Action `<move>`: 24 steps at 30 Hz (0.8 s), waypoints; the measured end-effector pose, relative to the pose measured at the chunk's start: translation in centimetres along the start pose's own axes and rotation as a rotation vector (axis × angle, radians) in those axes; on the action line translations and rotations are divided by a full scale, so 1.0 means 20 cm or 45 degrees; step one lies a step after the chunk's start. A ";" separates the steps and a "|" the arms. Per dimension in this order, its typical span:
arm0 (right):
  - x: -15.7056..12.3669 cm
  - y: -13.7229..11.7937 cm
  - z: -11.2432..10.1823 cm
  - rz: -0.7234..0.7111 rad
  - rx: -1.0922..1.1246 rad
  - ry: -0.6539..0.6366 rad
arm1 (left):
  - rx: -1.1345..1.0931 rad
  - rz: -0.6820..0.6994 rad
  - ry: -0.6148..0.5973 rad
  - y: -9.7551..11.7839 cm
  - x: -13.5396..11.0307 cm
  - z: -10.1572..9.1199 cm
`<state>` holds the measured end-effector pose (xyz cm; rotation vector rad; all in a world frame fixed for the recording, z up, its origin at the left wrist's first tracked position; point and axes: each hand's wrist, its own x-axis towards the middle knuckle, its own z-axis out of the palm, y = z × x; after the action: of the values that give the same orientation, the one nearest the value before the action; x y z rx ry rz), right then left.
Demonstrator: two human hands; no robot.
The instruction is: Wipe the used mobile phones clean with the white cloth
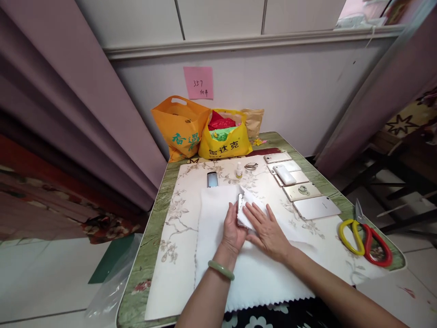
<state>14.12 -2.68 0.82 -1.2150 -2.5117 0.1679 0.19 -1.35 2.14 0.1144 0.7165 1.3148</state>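
My left hand (234, 231), with a green bangle on its wrist, is closed around a thin phone (239, 203) tilted on its edge; only its silvery rim shows. My right hand (268, 231) lies flat with fingers stretched out, pressing a fold of white cloth (213, 228) against the phone's face. The rest of the cloth, with its scalloped edge, spreads beneath both hands. Most of the phone is hidden by the cloth and my fingers.
Beyond the cloth are a blue-screened device (212, 179), a small bottle (239, 171) and a dark tie (251, 166). Several phones (317, 207) line the right side, near scissors (363, 243). An orange bag (180, 127) and yellow bag (225, 145) stand at the back.
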 end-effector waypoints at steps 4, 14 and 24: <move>-0.13 -0.11 -0.03 -0.044 0.070 -0.045 | 0.066 -0.027 0.063 -0.01 0.00 -0.01; 0.11 -0.07 0.02 0.319 0.346 0.074 | -0.009 0.065 0.118 -0.04 0.06 -0.05; -0.06 -0.14 0.06 0.120 -0.016 0.057 | 0.169 0.134 0.095 -0.05 0.03 -0.06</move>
<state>12.30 -5.33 0.13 -1.3281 -2.4228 0.1463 0.49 -1.38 0.53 0.2129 0.8714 1.3771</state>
